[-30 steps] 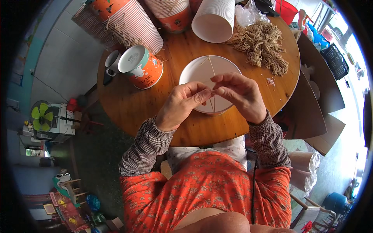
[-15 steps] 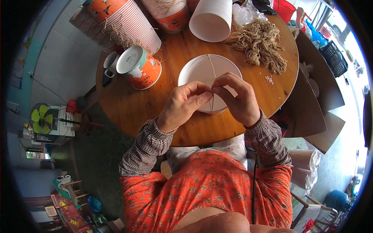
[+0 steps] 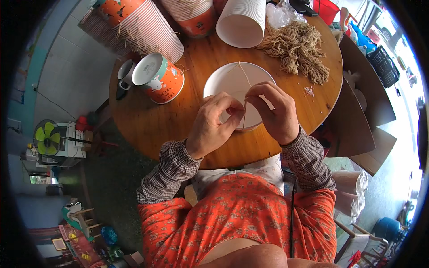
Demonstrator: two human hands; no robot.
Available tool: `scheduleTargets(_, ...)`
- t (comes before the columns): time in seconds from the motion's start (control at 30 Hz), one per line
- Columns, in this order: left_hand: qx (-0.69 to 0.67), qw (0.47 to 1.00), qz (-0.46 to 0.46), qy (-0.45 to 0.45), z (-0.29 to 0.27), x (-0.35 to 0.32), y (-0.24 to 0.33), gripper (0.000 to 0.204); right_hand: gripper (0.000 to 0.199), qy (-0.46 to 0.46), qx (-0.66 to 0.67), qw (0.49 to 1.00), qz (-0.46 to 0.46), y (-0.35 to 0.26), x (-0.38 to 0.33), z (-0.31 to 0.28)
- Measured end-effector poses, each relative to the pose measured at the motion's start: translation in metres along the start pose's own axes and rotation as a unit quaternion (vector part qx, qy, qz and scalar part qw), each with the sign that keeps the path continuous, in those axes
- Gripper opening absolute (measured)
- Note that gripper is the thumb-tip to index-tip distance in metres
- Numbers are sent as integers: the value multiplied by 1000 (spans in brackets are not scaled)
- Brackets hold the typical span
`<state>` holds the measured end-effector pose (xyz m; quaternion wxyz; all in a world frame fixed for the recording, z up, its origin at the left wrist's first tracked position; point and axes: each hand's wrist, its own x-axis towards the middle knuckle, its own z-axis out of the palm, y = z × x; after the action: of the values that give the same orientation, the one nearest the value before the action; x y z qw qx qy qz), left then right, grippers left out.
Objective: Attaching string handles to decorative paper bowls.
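A white-lined paper bucket (image 3: 219,82) stands on the table in front of me, its mouth upward. A thin tan string (image 3: 244,73) runs from its far rim over the opening to my fingers and down to the near rim. My right hand (image 3: 278,114) pinches the string between thumb and forefinger above the bucket. My left hand (image 3: 208,125) is curled at the near left of the rim, thumb and forefinger closed on the string; the exact contact is partly hidden.
A tangled heap of tan strings (image 3: 304,49) lies at the back right of the round wooden table (image 3: 196,71). Stacked white buckets (image 3: 239,29), striped stacks with orange prints (image 3: 152,31), an orange bucket (image 3: 167,85) and a mug (image 3: 125,73) stand around. Cardboard boxes (image 3: 348,120) flank the right.
My left fingertips have drawn slightly apart from my right ones and the left hand has shifted a little. My right fingers have risen slightly along the string.
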<state>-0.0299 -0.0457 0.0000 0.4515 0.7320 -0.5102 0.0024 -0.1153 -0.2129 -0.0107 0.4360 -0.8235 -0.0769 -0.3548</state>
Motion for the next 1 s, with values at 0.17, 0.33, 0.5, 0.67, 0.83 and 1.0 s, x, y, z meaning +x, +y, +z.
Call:
scheduleTargets(0.17,-68,997,-44,18,3,0,-2,6,10,-8,39,999,2,-1,1,-1)
scheduleTargets(0.33,-325,933,-151,18,3,-5,-3,18,11,-24,86,995,35,-3,1,-2)
scheduleTargets(0.5,-382,904,-192,0,0,1,14,27,13,-25,76,997,9,-5,3,-3)
scheduleTargets(0.67,-383,898,-217,-17,-2,-3,10,30,16,-21,-10,997,-67,-8,6,-4)
scheduleTargets(0.83,-366,900,-233,-33,-2,-9,3,29,16,-24,-44,995,-92,-7,8,-6)
scheduleTargets(1.0,-396,892,-214,-30,-4,-8,6,25,16,-30,-22,996,-82,-5,8,-4)
